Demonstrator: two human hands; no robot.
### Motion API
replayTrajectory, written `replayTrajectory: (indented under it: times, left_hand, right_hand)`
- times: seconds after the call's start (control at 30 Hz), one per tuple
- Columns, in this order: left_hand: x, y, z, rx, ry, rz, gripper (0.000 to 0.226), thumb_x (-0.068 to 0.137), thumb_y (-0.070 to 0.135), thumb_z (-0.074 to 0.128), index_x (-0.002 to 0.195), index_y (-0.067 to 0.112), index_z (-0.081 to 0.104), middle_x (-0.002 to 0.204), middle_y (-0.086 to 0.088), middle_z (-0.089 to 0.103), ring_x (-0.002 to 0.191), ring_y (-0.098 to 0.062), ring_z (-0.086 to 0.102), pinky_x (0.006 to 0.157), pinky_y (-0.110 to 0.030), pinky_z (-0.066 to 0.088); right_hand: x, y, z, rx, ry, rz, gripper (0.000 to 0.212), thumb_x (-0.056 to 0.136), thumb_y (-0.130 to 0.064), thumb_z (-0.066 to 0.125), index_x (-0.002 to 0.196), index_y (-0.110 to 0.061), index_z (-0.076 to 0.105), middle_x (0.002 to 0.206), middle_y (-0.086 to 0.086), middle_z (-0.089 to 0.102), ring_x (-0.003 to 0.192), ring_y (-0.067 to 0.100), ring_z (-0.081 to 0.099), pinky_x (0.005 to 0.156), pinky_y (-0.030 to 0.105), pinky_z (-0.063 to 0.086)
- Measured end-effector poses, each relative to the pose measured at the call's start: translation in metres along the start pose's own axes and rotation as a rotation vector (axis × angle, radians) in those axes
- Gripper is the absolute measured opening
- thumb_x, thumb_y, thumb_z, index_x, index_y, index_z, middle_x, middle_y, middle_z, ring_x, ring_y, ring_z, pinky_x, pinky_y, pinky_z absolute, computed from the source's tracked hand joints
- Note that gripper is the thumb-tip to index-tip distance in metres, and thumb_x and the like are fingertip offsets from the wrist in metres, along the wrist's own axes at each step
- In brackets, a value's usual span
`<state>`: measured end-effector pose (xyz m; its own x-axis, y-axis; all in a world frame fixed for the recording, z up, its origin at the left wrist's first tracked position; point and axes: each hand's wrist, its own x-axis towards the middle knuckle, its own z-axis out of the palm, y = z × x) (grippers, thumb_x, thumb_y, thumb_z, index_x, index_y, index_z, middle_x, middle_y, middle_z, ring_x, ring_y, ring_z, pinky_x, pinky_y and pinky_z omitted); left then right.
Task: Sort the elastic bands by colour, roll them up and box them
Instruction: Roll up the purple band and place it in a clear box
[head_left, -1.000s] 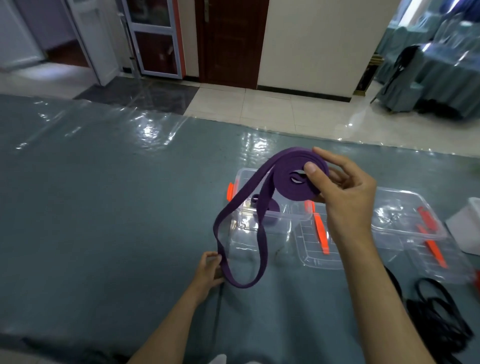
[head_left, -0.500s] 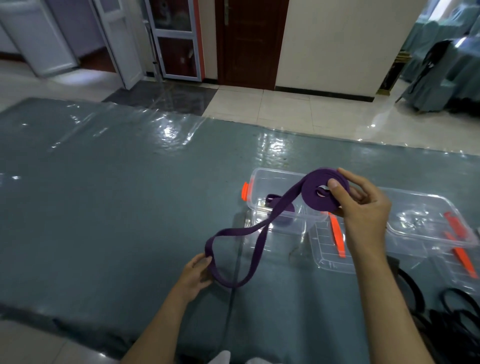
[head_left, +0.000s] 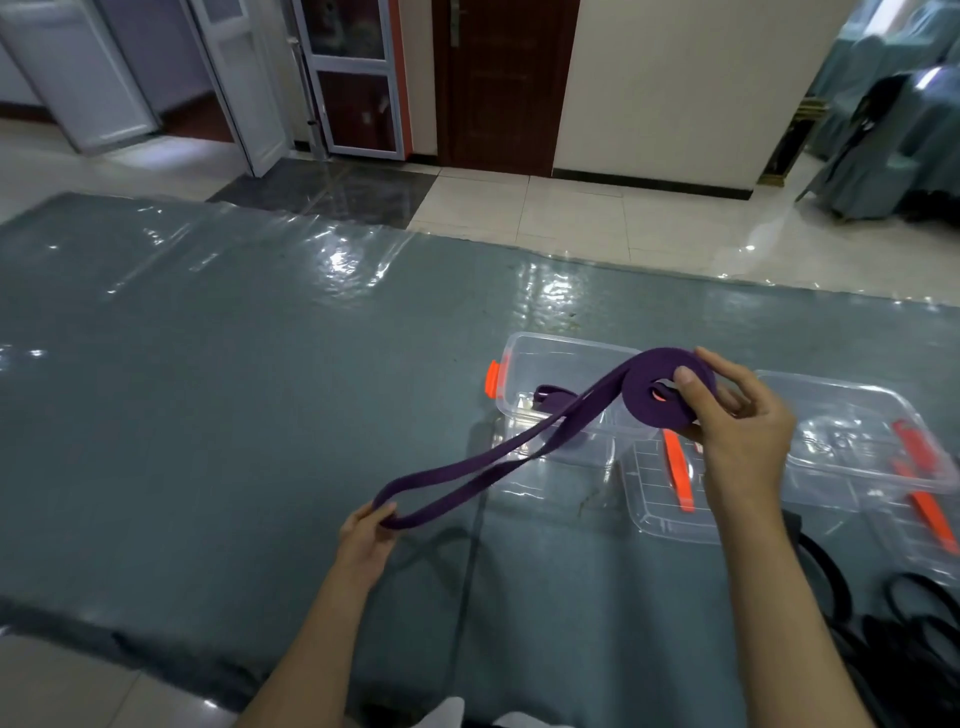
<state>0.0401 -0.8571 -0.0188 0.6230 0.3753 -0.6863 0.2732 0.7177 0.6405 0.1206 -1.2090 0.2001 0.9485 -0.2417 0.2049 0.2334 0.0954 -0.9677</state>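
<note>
"Hands first, starting on the left side. What is the left hand (head_left: 366, 530) doing?"

"It pinches the far loop end of the purple band (head_left: 498, 457). Its fingers are curled around the strap, low and close to the body, just above the grey table (head_left: 208, 415)."

"Which way does the band go from there?"

"It runs up and to the right, pulled in a long slanted line. Two flat strips lie side by side, and they end in the roll (head_left: 660, 395)."

"Who holds the roll?"

"The right hand (head_left: 737, 426). The thumb (head_left: 688, 387) presses on the front face of the roll and the other fingers wrap behind it. It is higher and farther away than the left hand."

"What is under the roll?"

"A clear box (head_left: 524, 358) with an orange clip. I think another purple band (head_left: 550, 397) already sits inside it. A lid (head_left: 654, 514) lies just beside it, and black bands (head_left: 914, 618) wait at the far right."

"So what matters for the next move?"

"The loose part lies down and left of the roll. I think the right hand must keep turning the roll that way, while the left hand feeds the strap in flat so it does not twist."
</note>
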Motion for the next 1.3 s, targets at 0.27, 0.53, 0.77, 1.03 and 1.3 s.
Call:
replayTrajectory:
  times: [0.27, 0.53, 0.77, 1.03, 1.3]
  left_hand:
    - [0.002, 0.002, -0.028, 0.275, 0.097, -0.068, 0.01, 0.095, -0.003, 0.071, 0.092, -0.001, 0.062, 0.079, -0.022, 0.066, 0.057, -0.024, 0.067, 0.053, -0.028, 0.063]
    - [0.0, 0.011, -0.013, -0.015, -0.052, -0.197, 0.04, 0.103, 0.046, 0.057, 0.08, 0.013, 0.061, 0.066, 0.0, 0.064, 0.076, -0.018, 0.062, 0.071, -0.039, 0.061]
    - [0.002, 0.009, -0.021, 0.166, -0.092, -0.051, 0.016, 0.102, 0.018, 0.065, 0.087, 0.016, 0.06, 0.073, -0.005, 0.063, 0.073, -0.018, 0.06, 0.068, -0.033, 0.058]
    - [0.003, -0.007, -0.036, 0.554, -0.061, -0.15, 0.022, 0.104, 0.029, 0.064, 0.115, 0.009, 0.065, 0.121, -0.016, 0.067, 0.106, -0.03, 0.063, 0.099, -0.044, 0.05]
    - [-0.051, 0.043, 0.077, 0.745, -0.145, 0.497, 0.029, 0.101, 0.01, 0.067, 0.13, 0.007, 0.066, 0.131, -0.018, 0.07, 0.107, -0.021, 0.065, 0.095, -0.035, 0.051]
  right_hand:
    - [0.001, -0.001, -0.001, -0.002, 0.001, -0.005, 0.028, 0.09, -0.019, 0.083, 0.115, -0.032, 0.078, 0.101, 0.0, 0.083, 0.093, 0.022, 0.081, 0.068, 0.027, 0.065]
    - [0.0, 0.013, 0.005, -0.019, -0.012, 0.021, 0.031, 0.088, -0.022, 0.085, 0.117, -0.03, 0.078, 0.103, 0.004, 0.082, 0.096, 0.026, 0.08, 0.071, 0.034, 0.066]
    - [0.0, 0.01, 0.008, -0.009, 0.012, 0.015, 0.03, 0.089, -0.021, 0.085, 0.118, -0.029, 0.078, 0.103, 0.003, 0.082, 0.097, 0.024, 0.08, 0.071, 0.031, 0.066]
    - [0.0, -0.007, 0.008, 0.045, -0.087, -0.015, 0.031, 0.087, -0.021, 0.084, 0.117, -0.03, 0.079, 0.106, 0.007, 0.082, 0.099, 0.028, 0.079, 0.075, 0.034, 0.067]
    - [-0.003, -0.022, 0.018, -0.035, -0.369, -0.083, 0.038, 0.084, -0.026, 0.087, 0.121, -0.027, 0.078, 0.109, 0.003, 0.082, 0.1, 0.022, 0.079, 0.075, 0.028, 0.065]
